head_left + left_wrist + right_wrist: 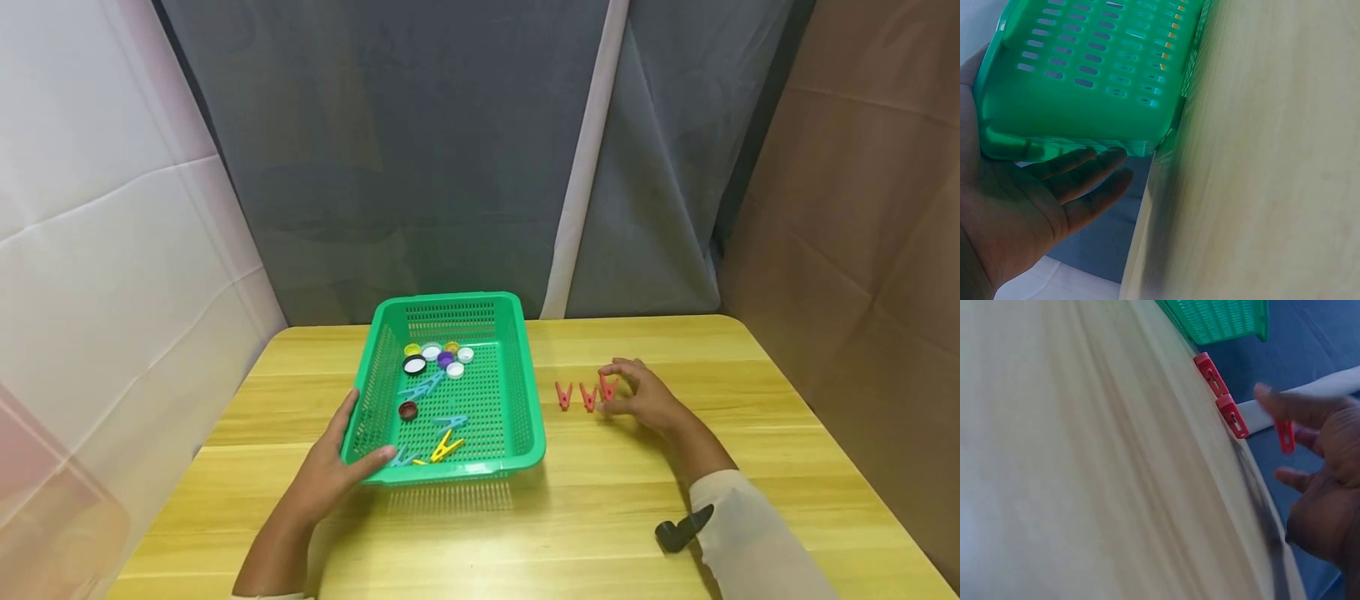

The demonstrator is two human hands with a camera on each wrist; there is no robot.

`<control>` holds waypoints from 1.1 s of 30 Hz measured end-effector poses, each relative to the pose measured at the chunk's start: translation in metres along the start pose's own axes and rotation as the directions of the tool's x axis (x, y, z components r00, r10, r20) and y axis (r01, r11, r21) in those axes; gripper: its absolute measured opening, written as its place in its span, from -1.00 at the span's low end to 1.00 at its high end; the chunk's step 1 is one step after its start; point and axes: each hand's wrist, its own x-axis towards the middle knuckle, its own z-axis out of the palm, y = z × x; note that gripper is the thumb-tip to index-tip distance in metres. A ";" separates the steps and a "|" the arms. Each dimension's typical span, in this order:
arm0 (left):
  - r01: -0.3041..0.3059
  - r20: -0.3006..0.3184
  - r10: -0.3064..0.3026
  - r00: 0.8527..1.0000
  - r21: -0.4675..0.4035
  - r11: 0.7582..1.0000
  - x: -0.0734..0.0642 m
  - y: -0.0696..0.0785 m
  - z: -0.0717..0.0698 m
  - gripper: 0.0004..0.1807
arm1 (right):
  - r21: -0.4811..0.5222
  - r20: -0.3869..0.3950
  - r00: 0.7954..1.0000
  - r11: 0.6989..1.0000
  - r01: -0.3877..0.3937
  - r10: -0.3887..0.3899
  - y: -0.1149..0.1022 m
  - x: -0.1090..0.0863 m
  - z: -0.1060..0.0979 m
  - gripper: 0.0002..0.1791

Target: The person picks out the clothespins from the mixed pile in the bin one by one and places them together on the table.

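Note:
My left hand (326,475) grips the near left corner of a green plastic basket (531,400), thumb over the rim and fingers along the outside wall. Inside lie blue clothespins (426,386), a yellow clothespin (447,447) and several bottle caps, among them a brown cap (408,410) and a black-edged cap (414,365). To the right of the basket, my right hand (648,400) pinches a red clothespin (608,387) between thumb and fingers. Beside it two more red clothespins, a left one (563,396) and a middle one (588,397), stand in a row on the table.
The wooden table (600,533) ends at a grey curtain (450,167) behind the basket. A white cloth wall (127,192) stands on the left and a brown one (862,250) on the right. A dark object (682,529) sits at the right sleeve.

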 end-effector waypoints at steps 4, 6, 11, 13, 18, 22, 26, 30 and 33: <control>0.007 0.001 -0.007 1.000 0.003 1.000 0.000 0.001 0.000 0.24 | -0.060 -0.027 0.999 0.998 -0.020 0.018 0.008 0.002 -0.001 -0.29; 0.015 -0.002 -0.015 1.000 0.011 1.000 0.000 0.001 0.000 0.25 | -0.076 -0.027 0.999 0.997 -0.018 0.016 0.010 0.002 -0.002 -0.29; 0.023 -0.001 -0.023 1.000 0.018 1.000 0.000 0.002 0.000 0.25 | -0.091 -0.013 1.000 0.996 -0.015 0.014 0.014 0.001 -0.001 -0.30; 0.021 0.000 -0.021 1.000 0.016 1.000 0.000 0.002 0.000 0.25 | -0.096 -0.013 1.000 0.995 -0.017 0.016 0.015 0.000 -0.001 -0.30; 0.006 -0.002 -0.006 1.000 0.014 1.000 -0.001 0.000 0.000 0.24 | -0.088 -0.018 1.000 0.996 -0.017 0.016 0.015 -0.001 0.001 -0.30; 0.004 -0.002 -0.004 1.000 0.018 1.000 -0.001 -0.001 0.000 0.24 | -0.099 -0.016 1.000 0.995 -0.020 0.019 0.016 0.000 0.002 -0.32; 0.017 -0.003 -0.017 1.000 0.023 1.000 -0.001 -0.001 0.001 0.24 | -0.109 -0.015 1.000 0.994 -0.025 0.023 0.017 0.000 0.002 -0.33; 0.030 -0.004 -0.030 1.000 0.038 0.999 -0.001 0.000 0.000 0.25 | -0.117 -0.009 0.999 0.993 -0.033 0.032 0.018 0.001 0.002 -0.32; 0.030 -0.001 -0.030 1.000 0.035 0.999 0.000 0.001 0.000 0.26 | -0.123 -0.008 0.999 0.992 -0.041 0.040 0.018 0.002 0.001 -0.32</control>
